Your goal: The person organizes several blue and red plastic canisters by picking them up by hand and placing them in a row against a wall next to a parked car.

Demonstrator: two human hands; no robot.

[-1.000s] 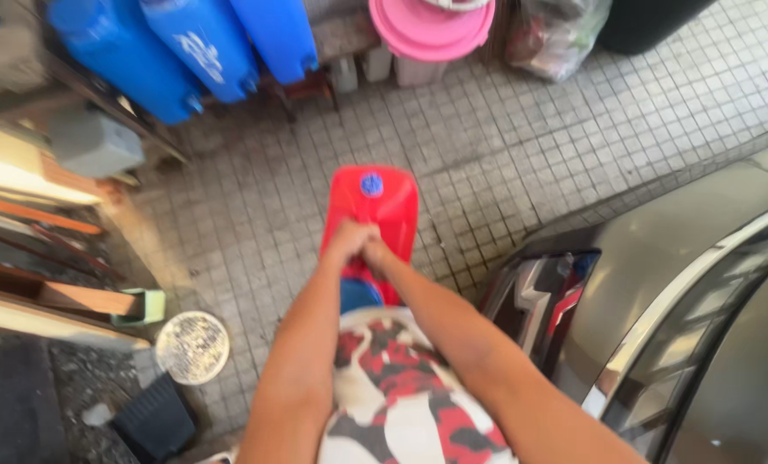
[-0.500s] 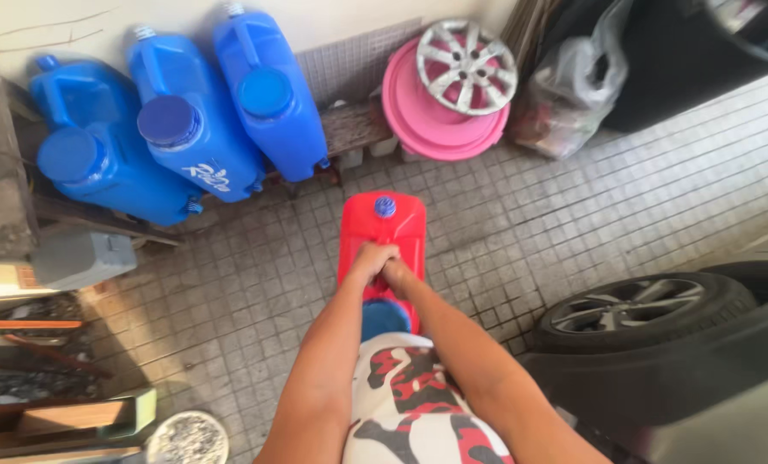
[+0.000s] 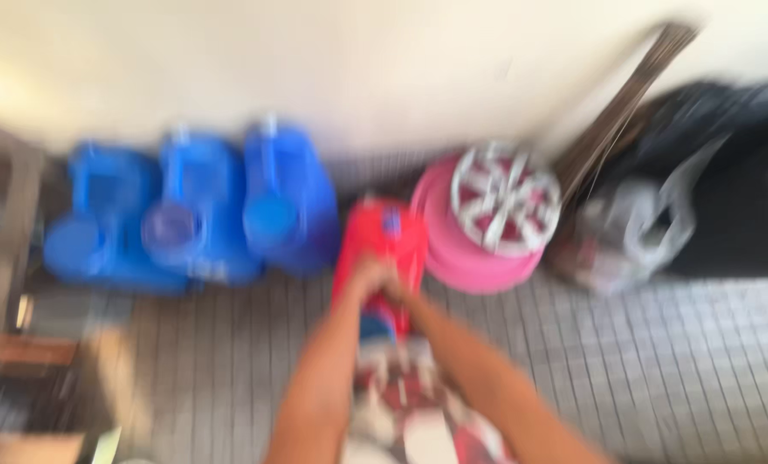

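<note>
head view: the frame is heavily motion-blurred. left hand (image 3: 368, 277) and right hand (image 3: 394, 288) meet on the top of the red jerrycan (image 3: 382, 245), fingers closed around what appears to be its handle; the blur hides the exact finger placement

compared with half a second ago, the red jerrycan now sits much closer to the wall (image 3: 384, 69), between the blue jerrycans (image 3: 199, 210) and the pink basin (image 3: 474, 253), near both. whether it touches them or rests on the floor cannot be told. judgement: the can is being carried toward the stored row

the car wheel seen earlier is out of frame

surface: small grey floor tiles (image 3: 624, 361) in a grid pattern. a silver wheel cover (image 3: 504, 199) leans in the pink basin. a plastic bag (image 3: 629, 236) and a dark object lie to the right, and a broom-like bundle (image 3: 616, 112) leans on the wall. wooden items at the left are too blurred to identify
</note>
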